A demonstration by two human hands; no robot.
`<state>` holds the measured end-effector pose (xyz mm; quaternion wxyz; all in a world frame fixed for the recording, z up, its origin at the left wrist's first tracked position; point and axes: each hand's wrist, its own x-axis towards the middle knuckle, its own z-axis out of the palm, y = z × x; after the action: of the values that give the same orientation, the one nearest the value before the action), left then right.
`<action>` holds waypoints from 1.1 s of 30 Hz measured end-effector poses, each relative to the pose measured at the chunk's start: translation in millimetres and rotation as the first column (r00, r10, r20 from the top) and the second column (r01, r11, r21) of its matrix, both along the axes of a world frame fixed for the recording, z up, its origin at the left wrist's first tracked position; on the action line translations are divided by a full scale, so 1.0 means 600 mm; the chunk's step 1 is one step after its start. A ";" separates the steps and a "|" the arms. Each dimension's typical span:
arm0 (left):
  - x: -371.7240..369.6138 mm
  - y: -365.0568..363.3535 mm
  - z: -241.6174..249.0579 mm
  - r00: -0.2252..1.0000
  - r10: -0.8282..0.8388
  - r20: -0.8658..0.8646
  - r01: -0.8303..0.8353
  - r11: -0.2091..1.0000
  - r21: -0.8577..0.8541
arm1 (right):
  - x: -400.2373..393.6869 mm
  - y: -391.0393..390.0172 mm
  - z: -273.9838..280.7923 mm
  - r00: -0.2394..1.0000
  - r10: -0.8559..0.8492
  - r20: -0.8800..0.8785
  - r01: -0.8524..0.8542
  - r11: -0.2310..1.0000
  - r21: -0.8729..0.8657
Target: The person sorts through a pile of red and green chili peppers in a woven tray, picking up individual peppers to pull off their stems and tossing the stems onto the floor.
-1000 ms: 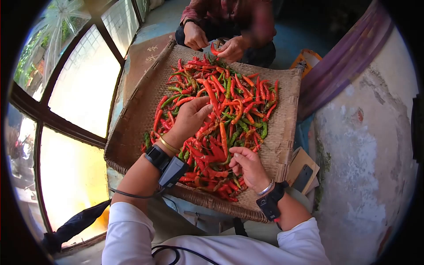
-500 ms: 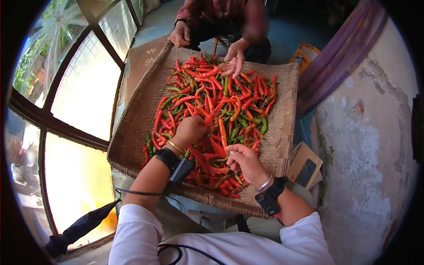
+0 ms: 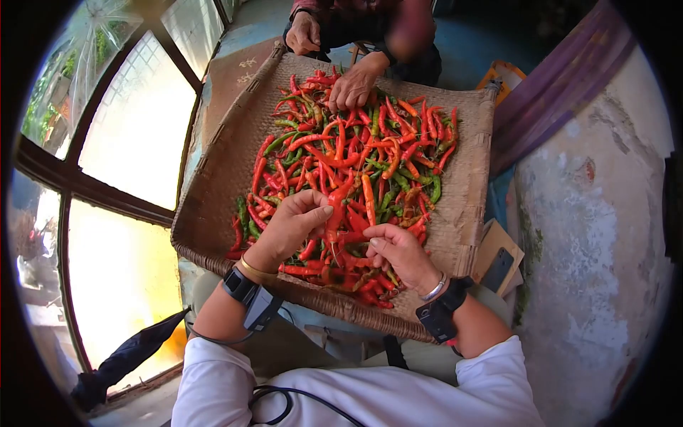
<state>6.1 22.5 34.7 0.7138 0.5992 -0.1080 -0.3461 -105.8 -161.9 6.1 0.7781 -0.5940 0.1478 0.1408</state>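
Note:
Red and green chili peppers (image 3: 341,153) lie heaped in a shallow woven basket (image 3: 445,213). My left hand (image 3: 299,224) is above the near part of the heap, thumb and fingertips pinched on a red pepper (image 3: 337,208). Just to its right, my right hand (image 3: 404,255) has thumb and forefinger pressed together near the lower part of the red peppers; what lies between these fingertips is too small to make out. Each wrist wears a bracelet and a strapped black device.
Across the basket, another person's hand (image 3: 353,85) reaches onto the peppers and their other hand (image 3: 304,33) hangs by the rim. A phone (image 3: 496,269) lies on cardboard at the right. A folded dark umbrella (image 3: 135,354) leans by the window (image 3: 121,263).
My left hand has lifted from the heap with a red pepper and turned toward my right hand. The other person's right-side hand has moved left and down onto the peppers.

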 end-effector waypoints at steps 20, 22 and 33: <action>-0.052 -0.033 -0.034 0.897 -0.307 -0.318 0.296 0.952 -0.082 | -0.011 0.014 0.023 0.929 0.368 0.042 -0.354 0.915 -0.195; -0.051 -0.032 -0.041 0.879 -0.343 -0.330 0.339 0.938 -0.073 | -0.011 0.015 0.024 0.882 0.470 0.032 -0.440 0.845 -0.304; -0.043 -0.028 -0.053 0.946 -0.133 -0.297 0.067 0.973 -0.221 | -0.007 0.004 0.017 0.901 0.385 -0.200 -0.404 0.913 -0.063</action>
<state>-19.9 5.5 2.9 0.7621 0.4531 -0.0606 -0.4585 -110.0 -159.5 16.3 0.6847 -0.6355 0.1024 0.3417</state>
